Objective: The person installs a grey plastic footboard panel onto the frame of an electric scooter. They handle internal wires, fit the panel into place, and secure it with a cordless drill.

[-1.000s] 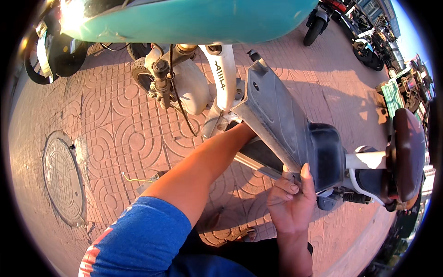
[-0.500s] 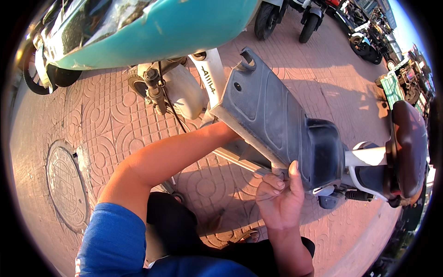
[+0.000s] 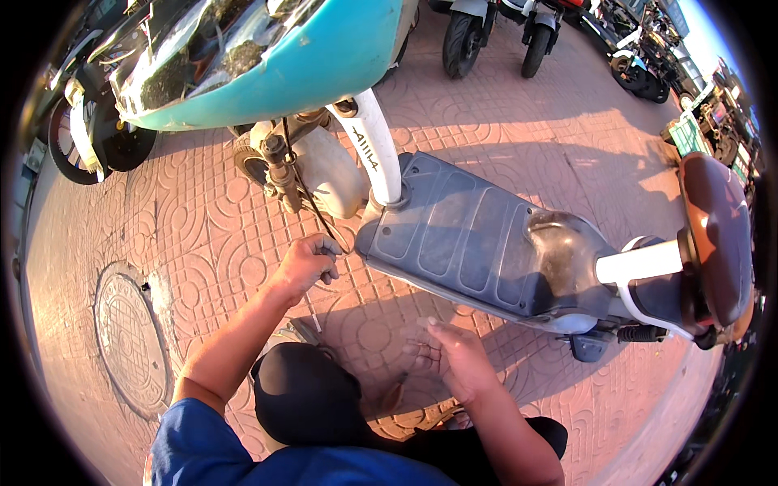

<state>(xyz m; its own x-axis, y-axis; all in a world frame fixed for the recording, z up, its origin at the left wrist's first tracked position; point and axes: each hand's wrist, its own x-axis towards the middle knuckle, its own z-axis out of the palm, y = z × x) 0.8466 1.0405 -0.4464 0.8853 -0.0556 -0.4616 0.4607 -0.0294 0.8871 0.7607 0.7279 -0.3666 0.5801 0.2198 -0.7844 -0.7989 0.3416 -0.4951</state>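
Observation:
A dark grey ribbed footboard cover (image 3: 462, 231) lies flat on the low deck of an electric scooter, its narrow end fitted round the white front tube (image 3: 369, 142). My left hand (image 3: 306, 263) is just off the cover's front left corner, close to a thin black cable (image 3: 312, 202). Its fingers are loosely bent and apart, with nothing seen in them. My right hand (image 3: 458, 356) hovers over the paving on the near side of the deck, touching nothing. Its fingers are spread and slightly blurred.
The teal front shell (image 3: 275, 73) overhangs at upper left, above the front wheel (image 3: 251, 158). A brown saddle (image 3: 717, 227) is at the right. Other scooters (image 3: 462, 44) stand behind on the red paving. A round manhole cover (image 3: 130, 340) lies at left.
The footboard cover was tilted up with my left hand beneath and my right hand gripping its edge. Now it lies down on the deck, and both hands are off it, drawn back toward me.

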